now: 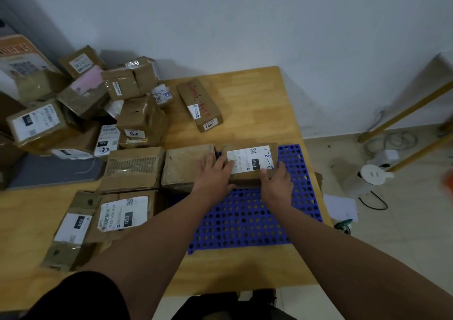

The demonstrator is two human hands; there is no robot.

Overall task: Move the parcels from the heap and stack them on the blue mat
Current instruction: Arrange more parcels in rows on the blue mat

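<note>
A blue perforated mat (247, 218) lies on the wooden table at the right. A brown parcel with a white label marked 15H (252, 159) rests on the mat's far end. My left hand (214, 175) grips its left side and my right hand (275, 181) grips its near right corner. Left of it, another taped brown parcel (182, 164) sits at the mat's far left edge, touching the held one. A heap of parcels (98, 104) fills the table's far left.
A long parcel with red writing (199, 104) lies alone beyond the mat. Flat parcels labelled 032 (122, 213) and 220 (73, 229) lie left of the mat. The table edge (304, 133) runs just right of the mat. Cables and a white device (373, 173) are on the floor.
</note>
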